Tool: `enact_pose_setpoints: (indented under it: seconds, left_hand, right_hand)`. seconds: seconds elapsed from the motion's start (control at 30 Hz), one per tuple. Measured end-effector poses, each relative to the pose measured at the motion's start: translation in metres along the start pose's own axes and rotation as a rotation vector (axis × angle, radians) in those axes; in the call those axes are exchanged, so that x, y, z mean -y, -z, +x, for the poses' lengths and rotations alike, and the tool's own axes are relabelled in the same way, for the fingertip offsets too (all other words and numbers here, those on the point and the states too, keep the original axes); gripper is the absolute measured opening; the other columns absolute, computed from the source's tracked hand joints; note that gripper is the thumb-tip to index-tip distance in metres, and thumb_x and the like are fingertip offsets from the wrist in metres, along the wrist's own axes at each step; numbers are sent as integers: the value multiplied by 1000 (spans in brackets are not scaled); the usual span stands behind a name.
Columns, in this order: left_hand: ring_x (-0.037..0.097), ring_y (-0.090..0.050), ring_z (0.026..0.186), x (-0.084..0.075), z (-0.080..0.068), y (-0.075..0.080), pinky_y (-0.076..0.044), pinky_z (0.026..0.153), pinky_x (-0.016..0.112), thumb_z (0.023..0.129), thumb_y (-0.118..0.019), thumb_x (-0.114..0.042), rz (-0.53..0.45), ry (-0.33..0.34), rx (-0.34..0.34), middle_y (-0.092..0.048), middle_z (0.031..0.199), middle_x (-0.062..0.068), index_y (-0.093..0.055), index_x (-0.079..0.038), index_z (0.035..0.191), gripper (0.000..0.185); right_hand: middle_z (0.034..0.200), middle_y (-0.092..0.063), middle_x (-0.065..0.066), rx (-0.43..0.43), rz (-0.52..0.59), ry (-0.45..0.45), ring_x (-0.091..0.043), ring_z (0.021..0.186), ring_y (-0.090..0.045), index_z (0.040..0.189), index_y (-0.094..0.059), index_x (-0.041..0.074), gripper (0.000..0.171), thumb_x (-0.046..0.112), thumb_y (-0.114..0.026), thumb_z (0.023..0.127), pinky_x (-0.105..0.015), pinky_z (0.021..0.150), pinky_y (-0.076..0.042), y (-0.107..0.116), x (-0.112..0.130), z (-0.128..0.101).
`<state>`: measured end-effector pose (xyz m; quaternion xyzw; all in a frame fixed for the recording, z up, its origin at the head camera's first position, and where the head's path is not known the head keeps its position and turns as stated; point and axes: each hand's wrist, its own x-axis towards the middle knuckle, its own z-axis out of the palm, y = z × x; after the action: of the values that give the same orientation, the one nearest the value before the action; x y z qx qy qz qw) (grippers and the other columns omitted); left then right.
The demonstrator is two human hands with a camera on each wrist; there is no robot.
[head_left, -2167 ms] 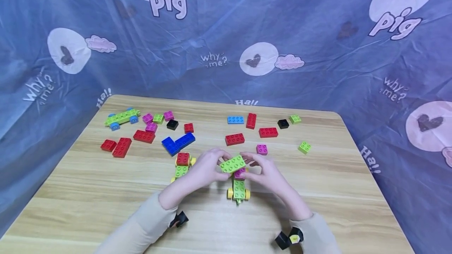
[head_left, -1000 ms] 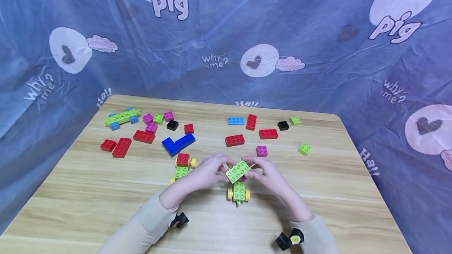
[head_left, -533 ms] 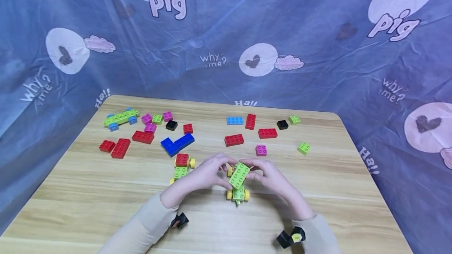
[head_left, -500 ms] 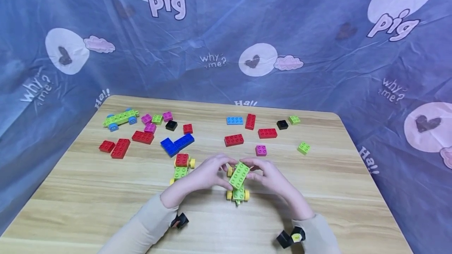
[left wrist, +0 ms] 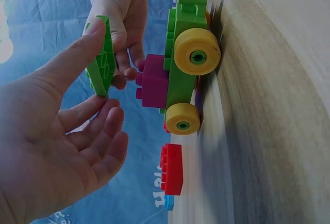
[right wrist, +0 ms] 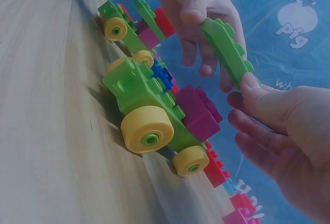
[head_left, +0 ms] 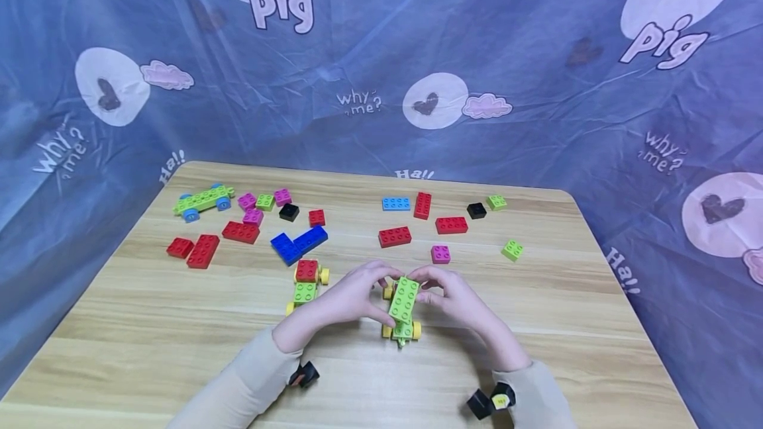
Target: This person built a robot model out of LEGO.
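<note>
Green is the colour at the centre of things: a long lime plate [head_left: 404, 298] hangs between both hands, lengthwise just above a small wheeled chassis [head_left: 401, 330] that stands on the wooden table [head_left: 149, 323]. The left hand [head_left: 352, 296] pinches one end of the plate between thumb and curled fingers, and the right hand [head_left: 456, 296] pinches the other end the same way; neither has hold of anything else. From the left wrist view the plate [left wrist: 100, 59] is plainly clear of the car [left wrist: 180, 74], with a gap showing between it and the magenta block [left wrist: 154, 81] already seated on the green base with its yellow wheels. The right wrist view agrees: plate [right wrist: 225, 51] in the air, magenta block [right wrist: 198, 111] below it, not touching. So I would judge the base and the first block as done, and the plate lined up but not yet pressed on. A second little car [head_left: 306, 281] with a red block on top stands just to the left, a third one [head_left: 201, 200] sits far back, and loose red, blue, pink, black and green bricks lie scattered across the far half of the table.
</note>
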<state>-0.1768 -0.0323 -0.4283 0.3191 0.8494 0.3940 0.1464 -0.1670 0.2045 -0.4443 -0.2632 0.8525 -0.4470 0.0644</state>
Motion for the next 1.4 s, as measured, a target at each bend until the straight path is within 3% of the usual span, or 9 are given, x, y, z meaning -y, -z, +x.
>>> enact_pose_setpoints:
  seconds: [0.3, 0.53, 0.8, 1.0, 1.17, 1.4]
  left_hand:
    - [19, -60, 105, -1, 2, -4, -52, 90, 36, 63, -92, -31, -8, 92, -80, -61, 125, 4, -56, -9, 131, 80]
    - [19, -61, 103, -1, 3, -9, -53, 88, 37, 61, -92, -33, -6, 109, -125, -62, 122, 5, -58, -9, 130, 80]
    - [19, -61, 103, 0, 4, -12, -53, 87, 35, 62, -92, -32, -3, 119, -131, -63, 119, 3, -58, -9, 129, 78]
    - [24, -59, 112, 3, 4, -11, -51, 95, 41, 62, -92, -34, 21, 104, -93, -60, 128, 8, -54, -7, 134, 85]
    - [35, -44, 134, 5, 3, -12, -36, 113, 51, 58, -93, -37, 83, 115, -7, -49, 145, 13, -45, -5, 143, 103]
    - [33, -40, 138, 7, 4, -20, -33, 116, 47, 58, -93, -40, 158, 135, 66, -45, 149, 13, -42, -3, 145, 107]
  right_hand:
    - [120, -66, -14, -74, -5, 8, -29, 107, -63, 122, -61, 1, 40, 10, -74, 85, -40, 94, -53, 3, 2, -2]
    - [135, -57, -14, 1, -19, 38, -31, 119, -57, 133, -54, 3, 72, 23, -86, 72, -44, 98, -51, -2, 9, 0]
    - [133, -59, -7, 3, -15, 9, -24, 121, -55, 132, -55, 8, 74, 21, -89, 67, -41, 99, -51, -8, 4, 1]
    - [133, -59, -10, 4, -50, 6, -27, 119, -57, 132, -55, 6, 71, 18, -87, 69, -42, 98, -51, -6, 3, 0]
    - [132, -59, -12, -7, -79, 9, -29, 117, -57, 130, -56, 5, 70, 15, -86, 67, -43, 96, -52, -1, 1, -2]
    - [128, -60, -8, 38, -93, 52, -26, 118, -57, 128, -57, 7, 69, 18, -86, 67, -42, 96, -53, -3, 2, -2]
